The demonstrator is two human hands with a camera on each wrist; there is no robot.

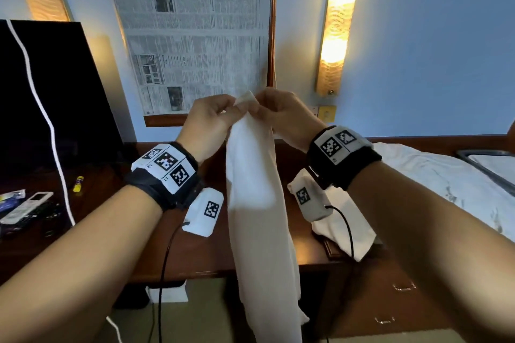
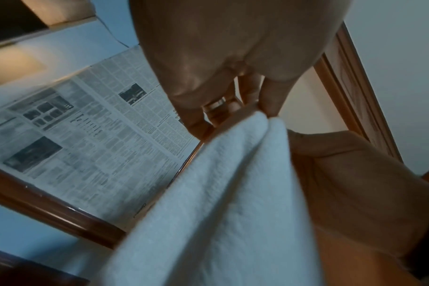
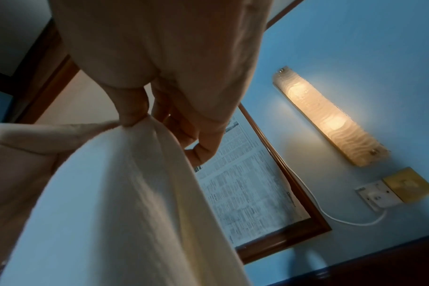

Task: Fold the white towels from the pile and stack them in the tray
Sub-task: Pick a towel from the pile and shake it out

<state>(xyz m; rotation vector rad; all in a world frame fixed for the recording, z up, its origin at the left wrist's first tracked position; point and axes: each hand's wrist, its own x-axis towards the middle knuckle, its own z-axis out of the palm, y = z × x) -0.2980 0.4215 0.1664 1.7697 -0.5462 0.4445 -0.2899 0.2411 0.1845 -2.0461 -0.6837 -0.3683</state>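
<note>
- Head view: a white towel is held up at its top edge above the dark wooden desk; the edge is pinched by the left hand and the right hand, which are held close together. The towel hangs as one long narrow drape, and its lower end is cut off by the bottom of the frame. More white cloth is spread on the desk to the right, partly hidden by the right forearm. A tray is seen at the far right, cut off by the frame edge, with something pale in it that cannot be identified
- Left wrist view: the towel is pinched between thumb and fingertips of the left hand. A ring is seen on one finger. The picture is blurred, and the newspaper behind cannot be read
- Right wrist view: a gathered fold of towel is nipped by the right thumb; the other fingers are curled and partly hidden behind the cloth. A lit wall lamp is seen beyond
</note>
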